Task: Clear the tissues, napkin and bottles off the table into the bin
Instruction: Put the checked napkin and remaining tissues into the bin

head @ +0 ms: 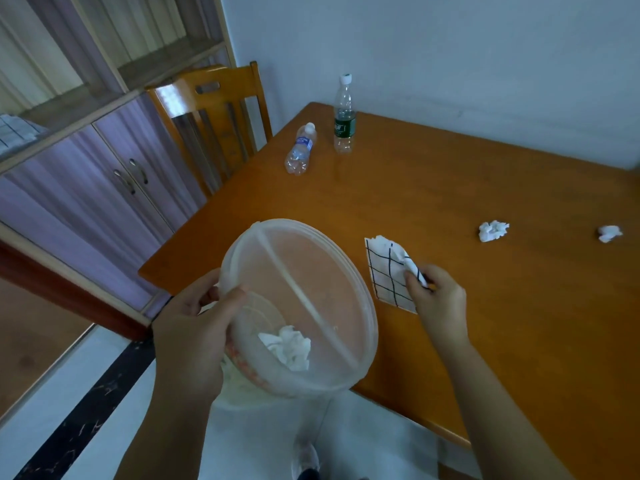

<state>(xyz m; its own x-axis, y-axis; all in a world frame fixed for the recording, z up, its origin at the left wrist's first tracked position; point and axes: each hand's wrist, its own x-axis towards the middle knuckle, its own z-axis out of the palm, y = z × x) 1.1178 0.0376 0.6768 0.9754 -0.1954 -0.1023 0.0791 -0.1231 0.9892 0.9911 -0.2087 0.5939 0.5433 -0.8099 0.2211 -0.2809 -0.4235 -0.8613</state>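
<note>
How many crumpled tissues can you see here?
3. One tissue lies inside the bin that the left hand holds. Two tissues sit on the table, far right. More could be hidden beyond the frame.

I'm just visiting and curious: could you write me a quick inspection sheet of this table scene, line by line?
Surface: wooden table, glossy, against the wall.
Job's things: checked napkin lying flat with one corner lifted; two crumpled tissues on the table; one tissue in the bin; blue-label bottle and green-label bottle standing upright.
Clutter: nothing seen.
Grippers: left hand holds the translucent bin by its rim; right hand pinches the napkin's corner.
Cables: nothing seen.
Surroundings: wooden chair, cupboard, pale wall.
</note>
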